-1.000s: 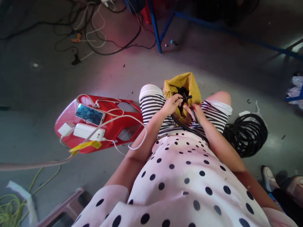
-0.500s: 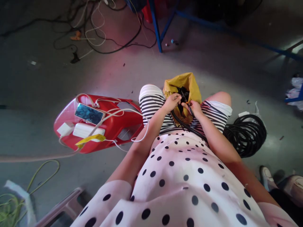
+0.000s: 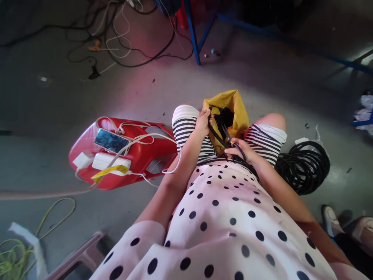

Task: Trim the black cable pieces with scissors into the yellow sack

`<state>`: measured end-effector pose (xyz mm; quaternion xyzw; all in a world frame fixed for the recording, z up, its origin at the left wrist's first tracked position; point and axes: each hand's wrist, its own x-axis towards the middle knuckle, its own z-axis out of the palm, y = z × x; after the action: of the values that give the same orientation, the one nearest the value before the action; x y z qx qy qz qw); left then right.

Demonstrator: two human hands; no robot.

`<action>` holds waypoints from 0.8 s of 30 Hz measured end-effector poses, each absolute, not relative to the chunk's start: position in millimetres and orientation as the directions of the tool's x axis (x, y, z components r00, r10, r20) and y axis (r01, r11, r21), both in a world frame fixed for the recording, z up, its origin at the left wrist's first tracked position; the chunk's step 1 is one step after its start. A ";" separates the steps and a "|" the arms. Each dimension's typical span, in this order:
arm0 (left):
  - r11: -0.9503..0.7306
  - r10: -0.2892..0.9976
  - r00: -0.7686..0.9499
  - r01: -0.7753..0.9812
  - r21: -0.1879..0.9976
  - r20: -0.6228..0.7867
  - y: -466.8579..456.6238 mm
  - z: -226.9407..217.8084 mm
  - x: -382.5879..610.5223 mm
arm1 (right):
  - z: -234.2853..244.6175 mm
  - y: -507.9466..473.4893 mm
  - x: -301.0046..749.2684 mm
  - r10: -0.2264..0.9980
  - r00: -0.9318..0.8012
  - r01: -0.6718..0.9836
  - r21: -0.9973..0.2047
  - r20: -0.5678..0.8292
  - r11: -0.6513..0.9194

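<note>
Over the lap, the right hand [image 3: 247, 151] is wrapped around the dark looped handles of a pair of scissors [image 3: 226, 134], orange near the pivot, its slim grey blades pointing far. Slightly farther and left, the left hand [image 3: 203, 121] clasps a smooth, thick black cable [image 3: 217, 136] that curves back toward the lap. Beyond, a creased yellow bag [image 3: 240, 109] gapes between the knees, black pieces inside.

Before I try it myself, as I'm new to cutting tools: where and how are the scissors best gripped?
Best take the scissors by the black handle, probably from the body side, where the right hand holds them. The blades point away from the body, over the yellow bag, so coming from that side would likely meet the tips first.
</note>
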<state>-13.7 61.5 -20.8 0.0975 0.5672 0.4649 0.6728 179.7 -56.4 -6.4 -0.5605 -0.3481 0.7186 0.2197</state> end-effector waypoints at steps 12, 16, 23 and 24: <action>0.598 0.794 0.149 -0.362 0.715 -0.589 17.2 23.7 -5.0 | -4.9 -46.2 178.0 0.850 -0.121 0.145 -0.856 -0.513 -0.496; 0.584 0.812 0.165 -0.259 0.769 -0.561 7.2 35.4 -6.7 | -10.5 -43.2 190.3 0.873 -0.133 0.270 -0.865 -0.470 -0.424; 0.508 0.855 0.191 -0.126 0.852 -0.481 3.0 23.5 -0.7 | -3.3 -41.9 190.4 0.879 -0.099 0.406 -0.825 -0.466 -0.392; 0.488 0.865 0.192 -0.110 0.866 -0.463 2.9 19.4 -0.2 | -2.1 -41.1 189.9 0.881 -0.097 0.424 -0.820 -0.464 -0.385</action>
<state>-0.2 2.9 19.4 0.3587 0.5260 0.3566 0.6837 189.9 -41.1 -2.1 -0.6372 -0.5118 0.5353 0.2134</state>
